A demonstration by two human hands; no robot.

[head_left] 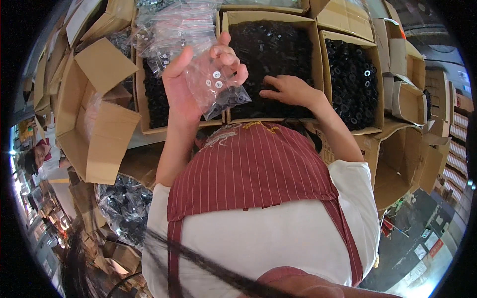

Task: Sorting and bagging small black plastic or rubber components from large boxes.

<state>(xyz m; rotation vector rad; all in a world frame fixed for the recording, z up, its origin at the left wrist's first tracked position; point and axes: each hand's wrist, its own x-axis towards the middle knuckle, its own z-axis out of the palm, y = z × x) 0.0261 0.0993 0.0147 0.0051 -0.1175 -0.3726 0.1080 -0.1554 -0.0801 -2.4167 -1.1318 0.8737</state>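
My left hand (181,82) is raised over the boxes, palm up, its fingers curled round a clear plastic bag (203,97). Inside that bag are a few small white discs with dark marks, and black pieces gather at its lower corner. My right hand (295,92) reaches over a carton full of small black parts (273,44). Its thumb and forefinger are bent with a gap between them, close to the parts. I see nothing held there; the other fingers are partly hidden.
Several flat clear bags (176,25) lie stacked at the back left. To the right stands a carton of black rings (353,82). Empty-looking open cartons (114,134) flank me, and a sack of dark bagged pieces (124,206) sits low left. Another person (42,154) is far left.
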